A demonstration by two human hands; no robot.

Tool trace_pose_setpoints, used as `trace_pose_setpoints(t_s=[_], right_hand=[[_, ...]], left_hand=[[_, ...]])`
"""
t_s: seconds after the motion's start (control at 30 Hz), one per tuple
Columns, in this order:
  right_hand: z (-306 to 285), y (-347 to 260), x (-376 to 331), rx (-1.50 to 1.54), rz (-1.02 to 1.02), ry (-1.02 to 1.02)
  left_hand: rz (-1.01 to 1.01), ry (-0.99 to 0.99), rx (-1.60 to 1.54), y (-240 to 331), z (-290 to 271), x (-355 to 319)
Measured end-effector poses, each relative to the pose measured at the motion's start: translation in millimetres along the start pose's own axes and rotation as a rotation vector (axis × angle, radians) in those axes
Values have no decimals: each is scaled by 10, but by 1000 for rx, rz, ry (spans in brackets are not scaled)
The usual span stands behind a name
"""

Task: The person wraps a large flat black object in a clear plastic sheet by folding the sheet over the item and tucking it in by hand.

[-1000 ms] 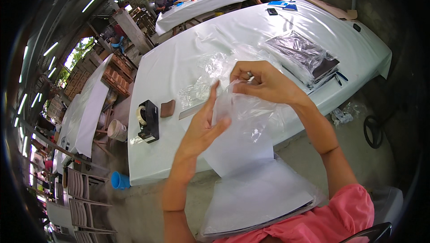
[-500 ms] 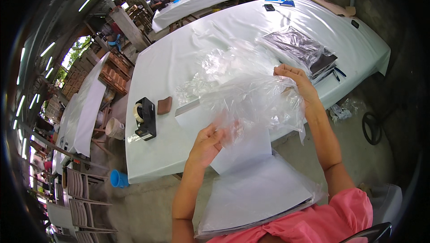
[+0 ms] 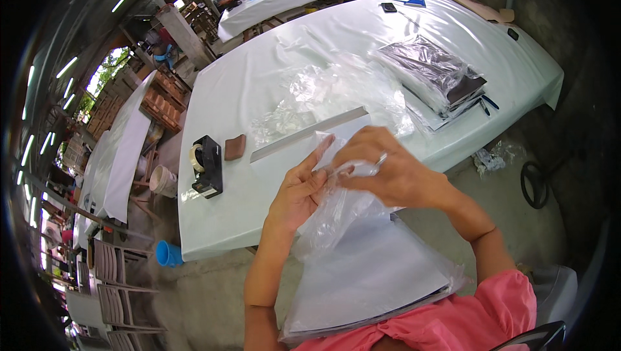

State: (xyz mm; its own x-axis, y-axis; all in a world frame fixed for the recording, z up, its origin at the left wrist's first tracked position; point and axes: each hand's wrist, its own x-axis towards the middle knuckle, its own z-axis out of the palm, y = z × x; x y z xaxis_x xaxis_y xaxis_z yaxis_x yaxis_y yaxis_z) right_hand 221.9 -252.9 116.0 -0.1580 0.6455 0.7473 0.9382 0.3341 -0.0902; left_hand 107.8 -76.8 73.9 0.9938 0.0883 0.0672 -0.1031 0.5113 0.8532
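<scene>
A crumpled clear plastic bag hangs between my two hands above my lap. My left hand pinches its upper edge, the thumb against the fingers. Close beside it my right hand, somewhat blurred, is closed on the same plastic. Below lies a stack of pale sheets in clear plastic on my lap. Just beyond my hands, a flat pale piece with a grey raised edge rests on the table. Farther back is a loose heap of clear plastic bags.
On the white-covered table are a black tape dispenser, a brown block, plastic-wrapped dark sheets and a blue-handled tool. A blue bucket stands on the floor at left. Two people sit at the far tables.
My right hand has moved left and down to my left hand, bringing the bag in. The bag is now gathered and hangs lower, uncovering the grey-edged piece on the table.
</scene>
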Motion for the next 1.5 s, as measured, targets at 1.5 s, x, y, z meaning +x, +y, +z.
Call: trace_pose_setpoints(t_s=[1.5], right_hand=[[786, 240, -566, 2181, 1019, 149]], left_hand=[[249, 27, -309, -178, -471, -939]])
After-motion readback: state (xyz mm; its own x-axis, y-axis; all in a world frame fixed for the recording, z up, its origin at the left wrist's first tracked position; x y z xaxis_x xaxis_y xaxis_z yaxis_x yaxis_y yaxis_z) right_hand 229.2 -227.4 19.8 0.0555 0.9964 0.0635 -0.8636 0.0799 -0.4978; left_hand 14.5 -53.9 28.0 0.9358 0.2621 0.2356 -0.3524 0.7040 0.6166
